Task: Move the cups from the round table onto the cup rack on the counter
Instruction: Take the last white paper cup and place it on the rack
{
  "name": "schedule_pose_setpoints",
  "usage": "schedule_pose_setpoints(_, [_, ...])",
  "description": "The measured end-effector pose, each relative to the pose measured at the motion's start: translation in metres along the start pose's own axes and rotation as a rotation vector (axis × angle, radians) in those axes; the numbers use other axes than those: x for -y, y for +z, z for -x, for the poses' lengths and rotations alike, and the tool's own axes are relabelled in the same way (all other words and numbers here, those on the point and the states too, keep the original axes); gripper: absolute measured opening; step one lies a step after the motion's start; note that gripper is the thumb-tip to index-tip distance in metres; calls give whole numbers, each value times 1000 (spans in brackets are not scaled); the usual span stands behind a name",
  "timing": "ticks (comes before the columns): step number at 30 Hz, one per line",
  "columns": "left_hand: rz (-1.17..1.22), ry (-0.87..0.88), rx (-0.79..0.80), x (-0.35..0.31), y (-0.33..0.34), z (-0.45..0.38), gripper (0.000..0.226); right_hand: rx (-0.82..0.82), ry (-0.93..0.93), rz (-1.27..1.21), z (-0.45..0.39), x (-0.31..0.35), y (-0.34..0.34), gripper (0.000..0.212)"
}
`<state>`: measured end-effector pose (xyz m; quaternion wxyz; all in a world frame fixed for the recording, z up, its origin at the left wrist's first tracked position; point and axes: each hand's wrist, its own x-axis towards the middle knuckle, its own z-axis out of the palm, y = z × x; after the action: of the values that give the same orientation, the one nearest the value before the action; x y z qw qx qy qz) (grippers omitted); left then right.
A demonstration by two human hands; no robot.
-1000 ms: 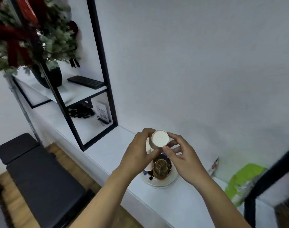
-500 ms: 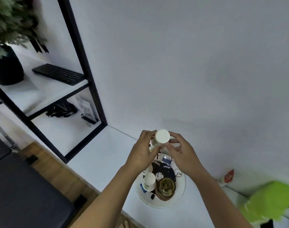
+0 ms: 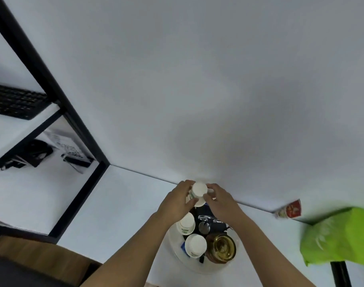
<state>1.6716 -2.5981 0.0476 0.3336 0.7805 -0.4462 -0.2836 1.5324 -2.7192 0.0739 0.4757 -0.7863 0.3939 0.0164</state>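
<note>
On the white counter [image 3: 119, 204] stands the round cup rack [image 3: 208, 264] with two upturned white cups [image 3: 195, 245] on its left side, and above its far edge the left hand [image 3: 177, 201] and right hand [image 3: 220, 200] both clasp an inverted white cup [image 3: 199, 190].

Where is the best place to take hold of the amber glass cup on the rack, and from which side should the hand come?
Grip the amber glass cup by its side wall, coming from the right. It sits upside down on the cup rack, base up, and a white cup stands close on its left, so fingers fit better on the open right side. Lift it straight up, probably.
</note>
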Motion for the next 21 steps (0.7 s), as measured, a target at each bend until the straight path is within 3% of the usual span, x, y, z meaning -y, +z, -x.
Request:
schedule_pose_setpoints(5, [38,-49,100,11,9,-14,42,46,96,95,-13,-5,12,40])
schedule_pose_setpoints(13, [-50,-147,223,20,18,-28,42,160,143,408,-23,-11,19,43])
schedule_pose_setpoints(21, [-122,-123,145,20,21,-28,38,2,47,295,-15,-11,22,43])
